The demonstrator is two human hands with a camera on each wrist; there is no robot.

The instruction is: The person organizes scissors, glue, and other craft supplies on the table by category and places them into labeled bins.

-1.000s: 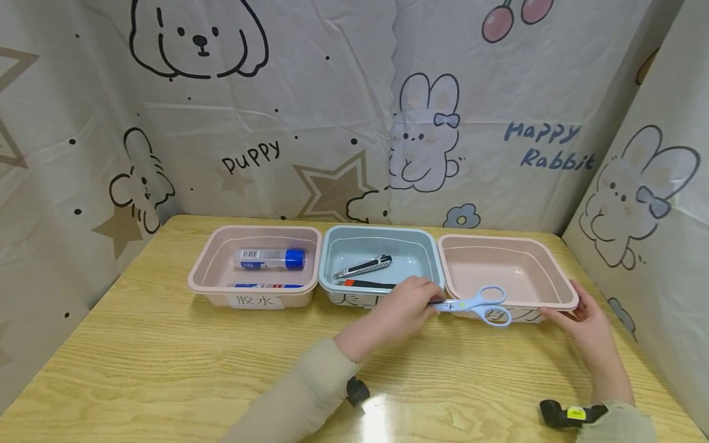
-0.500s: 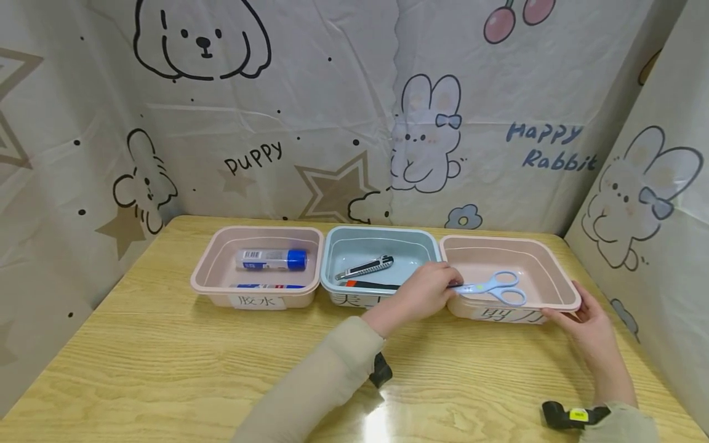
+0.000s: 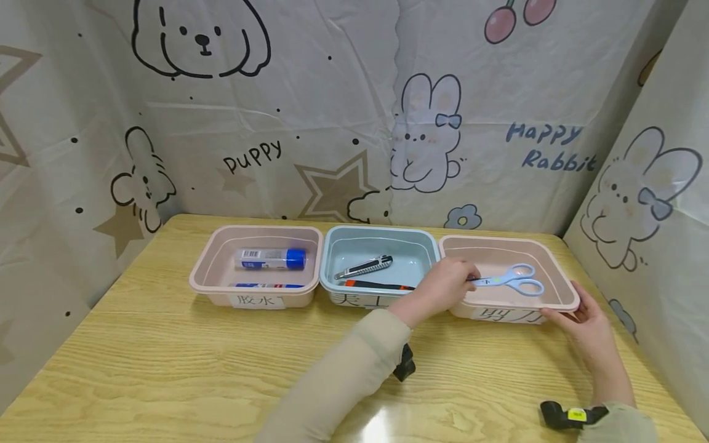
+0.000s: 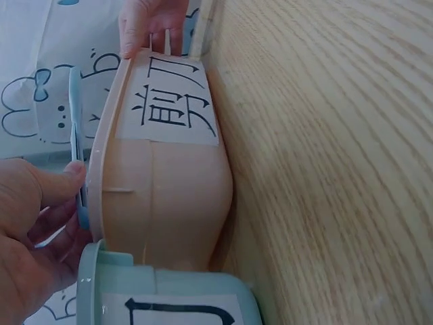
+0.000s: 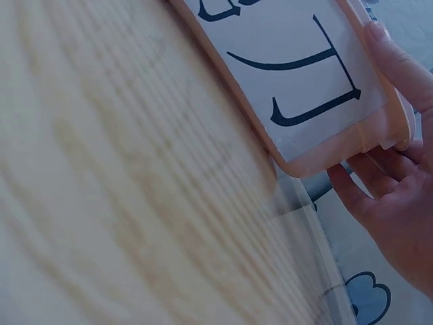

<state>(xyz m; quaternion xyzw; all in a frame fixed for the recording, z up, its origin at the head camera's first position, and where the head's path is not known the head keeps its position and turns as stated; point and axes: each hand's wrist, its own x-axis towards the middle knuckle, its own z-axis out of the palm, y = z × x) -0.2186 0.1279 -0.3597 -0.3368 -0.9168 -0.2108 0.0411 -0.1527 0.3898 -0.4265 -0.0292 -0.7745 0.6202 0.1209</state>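
Note:
A pair of light blue scissors (image 3: pixel 512 280) is pinched near its blade end by my left hand (image 3: pixel 447 282), handles pointing right. The scissors overlap the opening of the right pink bin (image 3: pixel 498 247) in the head view. In the left wrist view the scissors (image 4: pixel 76 128) stand edge-on beside the bin's rim, thumb against them. My right hand (image 3: pixel 589 329) grips the bin's front right corner, thumb at the rim and fingers round the end, as the right wrist view shows the hand (image 5: pixel 399 183) too. A paper label (image 3: pixel 509 315) with black characters is on the bin's front.
A light blue bin (image 3: pixel 382 234) in the middle holds a box cutter (image 3: pixel 365 267) and an orange-and-black tool (image 3: pixel 376 285). The left pink bin (image 3: pixel 199 264) holds a blue-capped glue tube (image 3: pixel 271 258) and another blue item (image 3: pixel 268 286). Printed cloth hangs behind the wooden table (image 3: pixel 194 369).
My left hand has moved right and slightly up with the scissors, from in front of the right bin's edge to over its opening. My right hand has stayed at the bin's corner.

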